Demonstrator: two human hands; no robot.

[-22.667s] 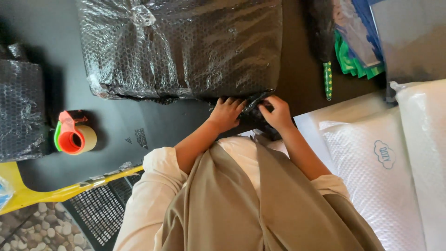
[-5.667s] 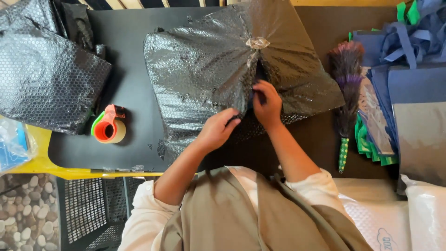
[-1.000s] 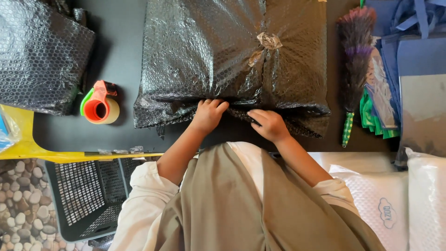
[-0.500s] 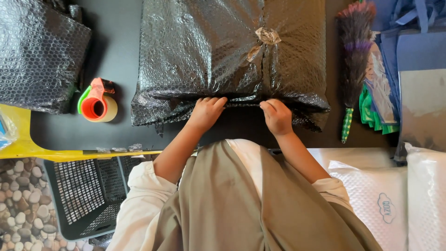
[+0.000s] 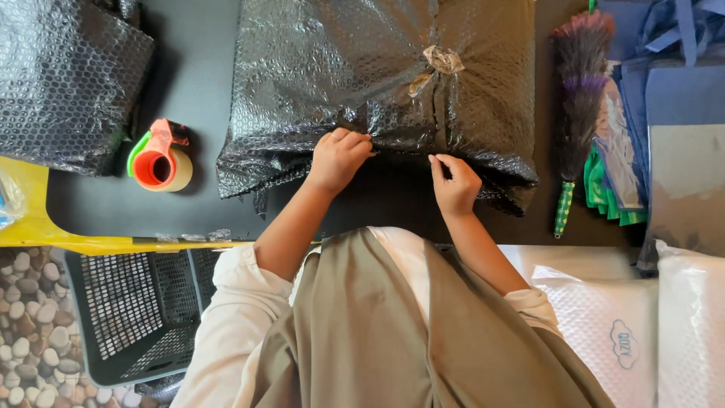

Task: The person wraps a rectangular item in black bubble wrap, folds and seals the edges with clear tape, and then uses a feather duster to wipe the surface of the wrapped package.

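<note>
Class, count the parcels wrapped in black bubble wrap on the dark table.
2. One large black bubble-wrapped parcel lies centre, under both hands; another black bubble-wrapped parcel sits at the top-left corner, cut off by the frame. More may lie outside view.

Single head-worn view, looking straight down — close over the dark table (image 5: 196, 45), wearer's torso below

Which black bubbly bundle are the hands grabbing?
The big middle bubble-wrap parcel, with crumpled tape on top. Both the left hand and right hand pinch its near edge; the other bundle lies untouched, far left.
</note>
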